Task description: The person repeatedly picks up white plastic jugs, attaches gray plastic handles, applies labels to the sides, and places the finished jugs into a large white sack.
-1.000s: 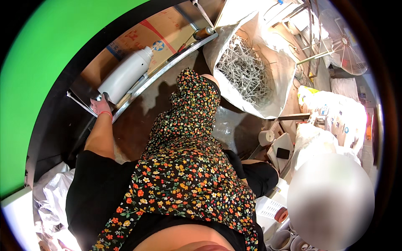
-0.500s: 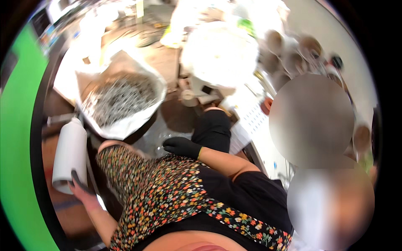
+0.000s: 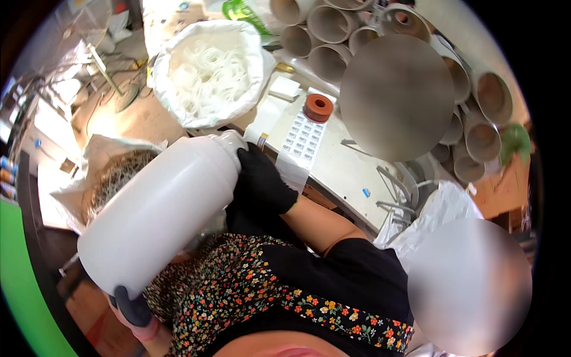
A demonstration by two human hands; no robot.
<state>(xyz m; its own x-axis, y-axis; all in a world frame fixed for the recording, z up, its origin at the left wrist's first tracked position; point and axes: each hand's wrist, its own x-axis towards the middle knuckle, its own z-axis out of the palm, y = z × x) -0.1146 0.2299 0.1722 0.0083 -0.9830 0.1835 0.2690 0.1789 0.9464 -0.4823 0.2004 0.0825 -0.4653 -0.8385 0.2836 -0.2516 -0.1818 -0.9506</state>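
A large white plastic bottle-shaped cylinder [image 3: 160, 202] lies slantwise in front of my body, its narrower neck end toward the upper right. My left hand [image 3: 132, 309], in a dark-fingered glove with a pink cuff, grips its wide lower end. At the neck, my right hand [image 3: 262, 178] in a black glove has its fingers round the far side, partly hidden by the cylinder. Behind the cylinder, a white-lined bag [image 3: 74, 199] holds a heap of thin metal pieces, half covered from view.
An open white sack [image 3: 262, 89] of translucent rings stands ahead. To the right, a white table [image 3: 342, 172] bears a sheet of labels [image 3: 302, 143] and a reddish-brown tape roll [image 3: 318, 108]. Several grey tubes [image 3: 330, 25] are stacked beyond. A green panel [image 3: 24, 279] edges the left side.
The cylinder has come up from the left side to across my front. My right hand has moved from my lap onto its neck. The view has turned toward the right.
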